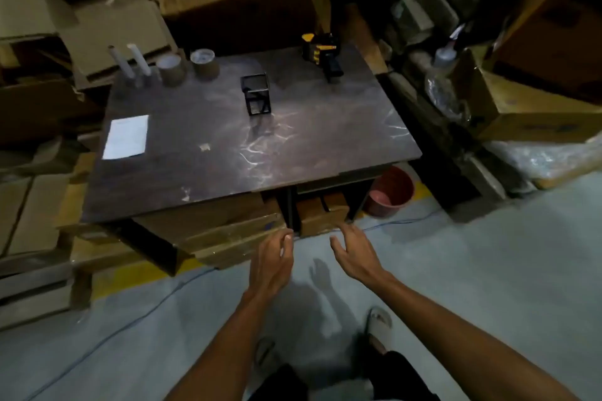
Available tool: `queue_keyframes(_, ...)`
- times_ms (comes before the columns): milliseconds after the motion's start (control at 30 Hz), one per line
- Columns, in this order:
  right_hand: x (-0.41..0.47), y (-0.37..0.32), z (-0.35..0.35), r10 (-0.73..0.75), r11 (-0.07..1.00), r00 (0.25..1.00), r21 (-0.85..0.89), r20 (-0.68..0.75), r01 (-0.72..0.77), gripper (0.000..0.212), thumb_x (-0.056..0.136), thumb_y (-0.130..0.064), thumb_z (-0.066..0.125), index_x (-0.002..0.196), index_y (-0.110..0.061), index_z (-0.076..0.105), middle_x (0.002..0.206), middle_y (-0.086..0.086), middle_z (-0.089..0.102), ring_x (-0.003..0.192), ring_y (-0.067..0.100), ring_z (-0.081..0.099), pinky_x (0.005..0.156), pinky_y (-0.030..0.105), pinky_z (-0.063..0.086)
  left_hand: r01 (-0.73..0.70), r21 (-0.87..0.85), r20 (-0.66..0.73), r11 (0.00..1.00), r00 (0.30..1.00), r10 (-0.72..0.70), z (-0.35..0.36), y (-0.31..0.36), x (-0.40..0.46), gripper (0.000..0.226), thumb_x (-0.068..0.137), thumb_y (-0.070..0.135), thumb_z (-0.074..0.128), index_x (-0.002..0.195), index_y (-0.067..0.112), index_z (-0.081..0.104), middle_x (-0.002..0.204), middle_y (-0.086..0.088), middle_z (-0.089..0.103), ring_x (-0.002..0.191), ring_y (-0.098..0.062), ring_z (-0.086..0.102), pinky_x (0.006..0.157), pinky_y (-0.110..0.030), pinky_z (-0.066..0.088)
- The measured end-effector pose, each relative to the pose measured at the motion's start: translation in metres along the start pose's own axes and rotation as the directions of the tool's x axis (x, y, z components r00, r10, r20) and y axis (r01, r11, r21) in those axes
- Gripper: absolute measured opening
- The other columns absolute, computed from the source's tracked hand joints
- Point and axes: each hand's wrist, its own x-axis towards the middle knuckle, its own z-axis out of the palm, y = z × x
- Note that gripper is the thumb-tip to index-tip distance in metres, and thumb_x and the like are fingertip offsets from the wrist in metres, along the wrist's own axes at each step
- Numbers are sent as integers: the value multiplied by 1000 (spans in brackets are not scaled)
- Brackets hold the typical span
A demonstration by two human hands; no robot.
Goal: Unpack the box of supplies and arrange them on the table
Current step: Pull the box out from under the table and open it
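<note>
A dark wooden table carries two white tubes, two rolls of brown tape, a black mesh holder, a yellow-and-black tool and a white sheet of paper. Under the table's front edge stands a small cardboard box beside a larger flat carton. My left hand and my right hand reach forward just short of the small box, fingers relaxed and holding nothing.
Stacked cardboard cartons crowd the left side, the back and the right. A red bucket sits on the floor at the table's right front corner. A blue cable runs across the grey floor. My sandalled feet show below.
</note>
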Motion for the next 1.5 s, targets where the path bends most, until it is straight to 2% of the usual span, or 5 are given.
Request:
queue_keyframes(633, 179, 239, 161, 67, 995, 992, -81, 110, -58, 52, 100, -37, 43, 146, -13, 38, 142, 17, 48, 129, 34, 45, 105, 41, 41, 185, 171, 130, 968, 969, -209, 273, -138, 107, 48, 101, 38, 42, 148, 31, 31, 156, 1, 31, 137, -22, 40, 107, -37, 37)
queue_keyframes(967, 268, 314, 242, 19, 1000, 999, 5, -37, -19, 56, 104, -40, 31, 150, -10, 26, 153, 22, 28, 139, 40, 29, 112, 44, 32, 37, 245, 53, 969, 997, -52, 373, -244, 184, 58, 100, 41, 42, 153, 28, 21, 159, -5, 22, 140, -27, 34, 108, -43, 41)
queue_keyframes(1100, 307, 333, 263, 56, 998, 996, 39, -74, -53, 63, 101, -51, 29, 154, -20, 14, 159, 20, 12, 146, 40, 15, 116, 47, 25, -108, 213, 210, 971, 976, 62, 391, -282, 211, 45, 93, 31, 56, 132, 18, 39, 154, -27, 30, 131, -54, 38, 92, -63, 50)
queue_keyframes(1267, 334, 348, 282, 55, 991, 992, 127, -114, -40, 67, 96, -63, 31, 153, -31, 16, 157, 16, 17, 143, 40, 24, 115, 50, 29, 99, 48, -15, 994, 995, -98, 409, -274, 228, 67, 97, 53, 41, 155, 33, 12, 162, -6, 12, 147, -32, 20, 117, -50, 28)
queue_keyframes(1500, 339, 363, 296, -31, 971, 987, 231, -157, 68, 66, 95, -64, 36, 152, -38, 15, 157, 3, 12, 141, 34, 28, 114, 47, 33, 85, -41, 5, 996, 996, -85, 426, -292, 234, 74, 80, 81, 39, 133, 71, -11, 157, 9, 1, 142, -36, 24, 108, -56, 40)
